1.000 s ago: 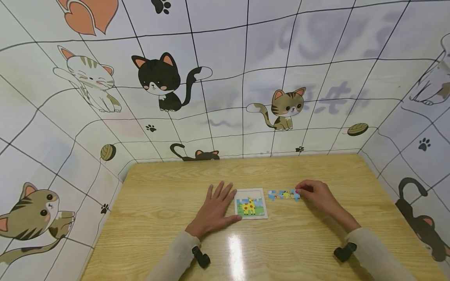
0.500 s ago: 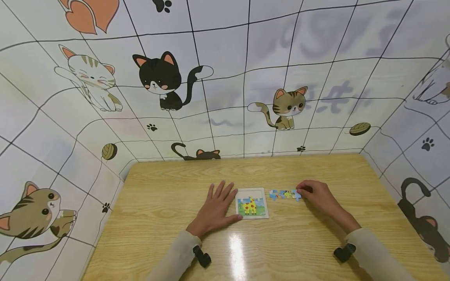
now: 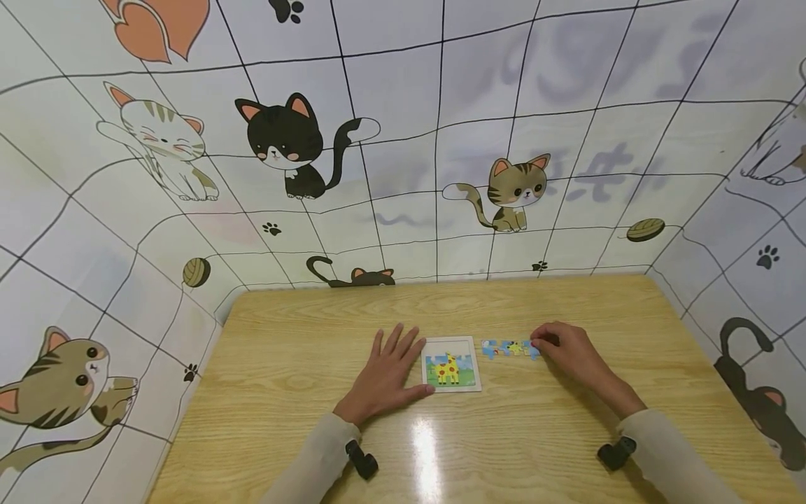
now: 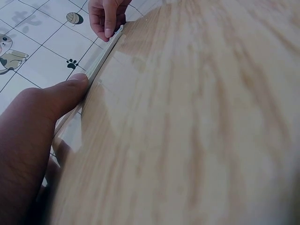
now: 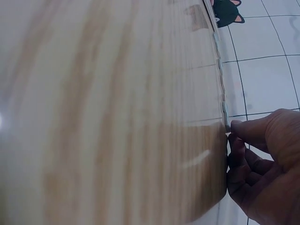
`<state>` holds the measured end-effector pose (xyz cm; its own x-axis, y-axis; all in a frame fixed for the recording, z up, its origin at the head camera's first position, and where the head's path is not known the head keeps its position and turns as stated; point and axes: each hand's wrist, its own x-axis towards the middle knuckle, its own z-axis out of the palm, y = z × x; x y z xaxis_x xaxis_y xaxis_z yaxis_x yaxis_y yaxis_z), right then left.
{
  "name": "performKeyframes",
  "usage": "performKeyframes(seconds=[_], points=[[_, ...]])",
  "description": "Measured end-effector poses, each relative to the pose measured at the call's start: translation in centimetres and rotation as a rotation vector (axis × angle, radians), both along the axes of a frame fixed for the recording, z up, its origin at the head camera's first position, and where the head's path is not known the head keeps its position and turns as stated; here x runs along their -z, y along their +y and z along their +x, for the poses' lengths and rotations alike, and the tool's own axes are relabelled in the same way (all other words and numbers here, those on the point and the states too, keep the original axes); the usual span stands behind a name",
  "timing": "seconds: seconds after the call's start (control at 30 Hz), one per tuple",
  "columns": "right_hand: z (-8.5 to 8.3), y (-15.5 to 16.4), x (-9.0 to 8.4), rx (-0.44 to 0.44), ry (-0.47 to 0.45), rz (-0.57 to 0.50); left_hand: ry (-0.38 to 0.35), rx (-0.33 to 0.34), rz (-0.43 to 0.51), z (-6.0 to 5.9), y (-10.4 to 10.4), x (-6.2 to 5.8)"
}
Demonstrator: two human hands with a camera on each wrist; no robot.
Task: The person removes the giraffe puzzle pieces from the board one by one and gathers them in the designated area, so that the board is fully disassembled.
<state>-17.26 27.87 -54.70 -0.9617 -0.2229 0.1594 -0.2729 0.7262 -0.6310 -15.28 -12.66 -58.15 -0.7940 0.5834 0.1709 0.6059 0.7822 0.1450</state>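
Note:
A square puzzle board [image 3: 466, 344] with a pale frame lies on the table; its lower part shows a yellow giraffe on green and blue, its upper strip is bare. My left hand [image 3: 385, 378] rests spread on its left side, thumb on the lower left corner and fingertips by the left edge. To the right of the board lies a row of several jigsaw pieces [image 3: 504, 348], blue with a yellow giraffe head. My right hand [image 3: 569, 353] pinches the jigsaw piece [image 3: 534, 352] at the row's right end between thumb and curled fingers. In the right wrist view the thumb [image 5: 248, 131] touches that end.
Under everything is a wood-grain table [image 3: 302, 322]. Behind it and on both sides rise walls [image 3: 403, 175] printed with cats and grid lines. A small black wrist device [image 3: 362, 460] sits on the left sleeve, and another device [image 3: 617, 453] on the right one.
The head view shifts slightly. The gap between the rightmost piece and the rest of the row looks smaller than a second ago. Both hands stay almost in place.

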Motion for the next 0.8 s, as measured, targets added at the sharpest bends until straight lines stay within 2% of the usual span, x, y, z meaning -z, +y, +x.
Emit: performKeyframes(seconds=[0.2,0.8], points=[[0.1,0.1,0.1,-0.001,0.029,0.017,0.003,0.003,0.011,0.0,0.1,0.0],[0.4,-1.2,-0.9,0.002,0.010,-0.033,0.005,0.001,0.011,0.1,0.0,0.2]])
